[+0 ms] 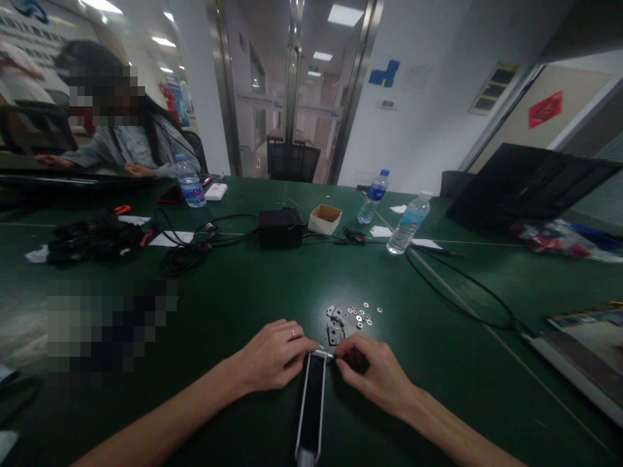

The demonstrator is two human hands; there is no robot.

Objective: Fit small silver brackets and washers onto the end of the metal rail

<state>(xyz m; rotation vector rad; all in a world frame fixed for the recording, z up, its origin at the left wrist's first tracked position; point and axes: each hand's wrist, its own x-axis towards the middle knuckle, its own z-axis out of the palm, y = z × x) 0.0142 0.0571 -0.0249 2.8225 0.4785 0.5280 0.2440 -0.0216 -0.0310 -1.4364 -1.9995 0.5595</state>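
A long narrow bar (312,405) with a silver frame and a black face lies lengthwise in front of me, its near end low in the view. My left hand (277,353), with a ring on one finger, grips the bar's far end from the left, fingertips on the silver end piece. Thumb and forefinger of my right hand (372,370) are pinched at the far right corner; whatever sits between them is too small to make out. Just beyond the hands are small dark metal plates (335,331) and several loose washers (360,318).
Across the green table (233,292) stand a black box (280,227) with cables, an open white carton (325,219) and water bottles (409,224). A black bundle (92,239) lies left, a monitor (530,188) and a panel (584,363) right. A person (131,139) sits far left.
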